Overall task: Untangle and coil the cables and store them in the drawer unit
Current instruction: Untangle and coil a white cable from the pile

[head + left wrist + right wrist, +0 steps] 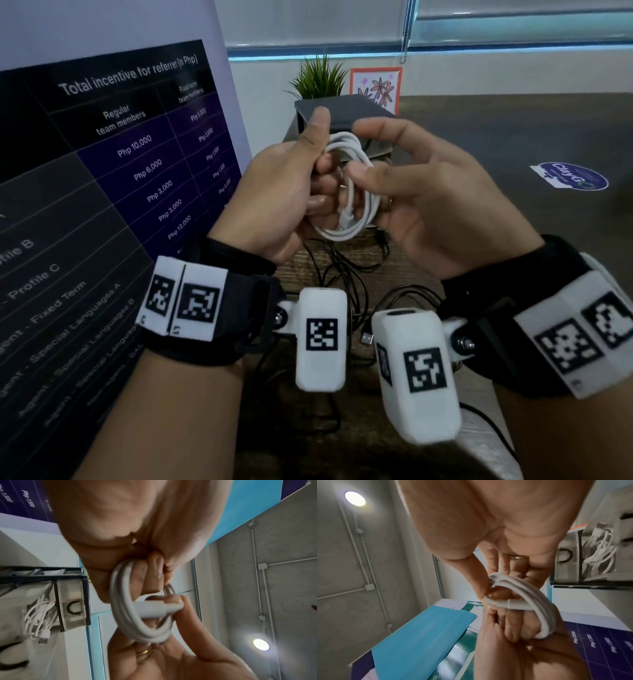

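Holding a coiled white cable (349,192) up between both hands, above the wooden table (404,270) and in front of the drawer unit (342,113). Gripping the coil in the left hand (284,198), fingers curled through the loops, thumb raised. Pinching the coil's connector end (154,607) across the loops with the right hand (421,195), thumb and forefinger closed on it, other fingers behind the coil. Lying loose on the table below the wrists: tangled black cables (342,274). Showing in the wrist views: another white cable (39,616) already bundled inside an open clear drawer (72,601) of the unit.
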A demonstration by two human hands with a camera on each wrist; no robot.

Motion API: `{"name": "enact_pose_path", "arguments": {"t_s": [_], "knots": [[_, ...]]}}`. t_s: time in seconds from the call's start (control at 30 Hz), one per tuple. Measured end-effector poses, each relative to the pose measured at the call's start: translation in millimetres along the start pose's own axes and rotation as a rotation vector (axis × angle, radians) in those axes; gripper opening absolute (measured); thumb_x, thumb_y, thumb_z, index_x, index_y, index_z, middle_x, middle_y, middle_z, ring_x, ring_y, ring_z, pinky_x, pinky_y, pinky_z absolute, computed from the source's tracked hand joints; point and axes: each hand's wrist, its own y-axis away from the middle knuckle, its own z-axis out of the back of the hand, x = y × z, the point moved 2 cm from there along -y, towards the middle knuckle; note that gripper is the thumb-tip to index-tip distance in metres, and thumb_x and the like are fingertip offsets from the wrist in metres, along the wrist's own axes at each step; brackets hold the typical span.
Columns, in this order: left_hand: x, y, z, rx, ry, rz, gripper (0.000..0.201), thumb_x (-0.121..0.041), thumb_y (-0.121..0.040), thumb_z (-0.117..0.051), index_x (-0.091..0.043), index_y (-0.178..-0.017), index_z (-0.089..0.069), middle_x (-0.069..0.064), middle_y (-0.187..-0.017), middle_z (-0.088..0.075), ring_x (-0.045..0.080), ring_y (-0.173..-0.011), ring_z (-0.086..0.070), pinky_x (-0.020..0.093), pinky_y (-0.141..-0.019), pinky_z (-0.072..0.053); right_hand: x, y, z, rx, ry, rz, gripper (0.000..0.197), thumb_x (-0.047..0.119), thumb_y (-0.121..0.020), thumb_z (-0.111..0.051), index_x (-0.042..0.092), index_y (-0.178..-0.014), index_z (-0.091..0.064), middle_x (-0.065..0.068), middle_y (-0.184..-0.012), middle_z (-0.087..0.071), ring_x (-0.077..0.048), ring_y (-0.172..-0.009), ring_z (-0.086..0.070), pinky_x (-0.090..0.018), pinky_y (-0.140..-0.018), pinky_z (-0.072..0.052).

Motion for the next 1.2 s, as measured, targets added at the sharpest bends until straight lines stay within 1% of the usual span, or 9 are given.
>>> {"name": "enact_pose_path", "arguments": {"t_s": [0.07, 0.13, 0.3, 0.43, 0.53, 0.67, 0.87, 1.03, 1.2], "knots": [[1.9, 0.1, 2.5, -0.016, -0.068, 0.008, 0.047, -0.046, -0.102, -0.042, -0.016, -0.066, -0.042, -0.006, -0.046, -0.036, 0.005, -0.036, -0.03, 0.017, -0.04, -0.027, -2.2, 1.2, -4.4, 0.013, 0.02, -0.028, 0.035, -0.003, -0.081, -0.064, 0.009, -0.113, -0.059, -0.021, -0.091, -0.064, -0.035, -0.084, -0.061, -0.058, -0.092, -0.05], [4.0, 0.0, 4.7, -0.018, -0.118, 0.008, 0.045, -0.046, -0.102, -0.042, -0.011, -0.074, -0.048, -0.006, -0.045, -0.039, 0.005, -0.036, -0.032, 0.018, -0.041, -0.03, -4.3, 1.6, -8.7, 0.018, 0.035, -0.039, 0.036, 0.0, -0.079, -0.07, 0.009, -0.112, -0.058, -0.02, -0.092, -0.066, -0.033, -0.083, -0.061, -0.052, -0.085, -0.054], [5.2, -1.7, 5.8, -0.004, -0.124, 0.01, 0.048, -0.046, -0.102, -0.042, -0.015, -0.065, -0.042, -0.004, -0.046, -0.035, 0.009, -0.038, -0.029, 0.022, -0.045, -0.027, -7.7, 1.4, -11.7, 0.029, 0.0, -0.032, 0.048, -0.018, -0.076, -0.064, 0.006, -0.116, -0.054, -0.02, -0.094, -0.066, -0.032, -0.078, -0.065, -0.041, -0.073, -0.059], [5.3, -2.8, 6.0, 0.007, -0.131, -0.004, 0.049, -0.045, -0.103, -0.041, -0.016, -0.064, -0.042, -0.002, -0.05, -0.035, 0.01, -0.04, -0.029, 0.019, -0.042, -0.027, -6.7, 0.7, -9.8, 0.004, 0.03, -0.061, 0.046, -0.017, -0.077, -0.063, 0.009, -0.114, -0.058, -0.021, -0.097, -0.064, -0.034, -0.081, -0.065, -0.051, -0.084, -0.056], [6.8, -3.9, 5.4, -0.004, -0.143, -0.028, 0.049, -0.045, -0.103, -0.04, -0.016, -0.063, -0.042, -0.003, -0.049, -0.036, 0.009, -0.039, -0.031, 0.018, -0.042, -0.028, -6.0, 0.7, -8.4, -0.029, 0.034, -0.073, 0.043, -0.014, -0.078, -0.065, 0.008, -0.114, -0.062, -0.02, -0.097, -0.066, -0.034, -0.086, -0.065, -0.051, -0.087, -0.055], [7.8, -4.9, 4.5, -0.019, -0.119, -0.044, 0.05, -0.044, -0.103, -0.04, -0.016, -0.062, -0.042, -0.004, -0.05, -0.038, 0.008, -0.038, -0.033, 0.019, -0.04, -0.029, -4.5, 0.0, -5.1, -0.062, 0.046, -0.061, 0.044, -0.013, -0.079, -0.064, 0.009, -0.117, -0.065, -0.018, -0.094, -0.069, -0.028, -0.08, -0.069, -0.048, -0.084, -0.059], [7.0, -7.0, 5.3, -0.035, -0.213, -0.106, 0.047, -0.038, -0.105, -0.039, -0.014, -0.064, -0.044, -0.004, -0.051, -0.041, 0.005, -0.038, -0.037, 0.016, -0.04, -0.032, -5.7, 0.7, -2.7, -0.125, 0.396, 0.065, 0.049, -0.014, -0.083, -0.062, 0.016, -0.122, -0.066, -0.01, -0.092, -0.077, -0.034, -0.087, -0.073, -0.056, -0.079, -0.058], [11.4, -9.0, 3.4, -0.031, -0.326, -0.129, 0.047, -0.038, -0.105, -0.039, -0.016, -0.065, -0.048, -0.01, -0.05, -0.043, 0.006, -0.043, -0.04, 0.02, -0.047, -0.034, -6.6, -2.0, 5.2, -0.05, 0.557, 0.06, 0.052, -0.013, -0.087, -0.057, 0.021, -0.126, -0.063, -0.013, -0.093, -0.076, -0.029, -0.086, -0.075, -0.048, -0.079, -0.061], [11.2, -8.9, 1.8, -0.033, -0.579, -0.249, 0.046, -0.045, -0.103, -0.039, -0.02, -0.065, -0.047, 0.001, -0.06, -0.039, 0.015, -0.053, -0.035, 0.038, -0.058, -0.03, 6.4, 6.9, 7.7, 0.113, 0.637, 0.102, 0.05, -0.007, -0.086, -0.064, 0.037, -0.108, -0.062, 0.006, -0.088, -0.077, -0.005, -0.079, -0.074, -0.014, -0.067, -0.054]]}}
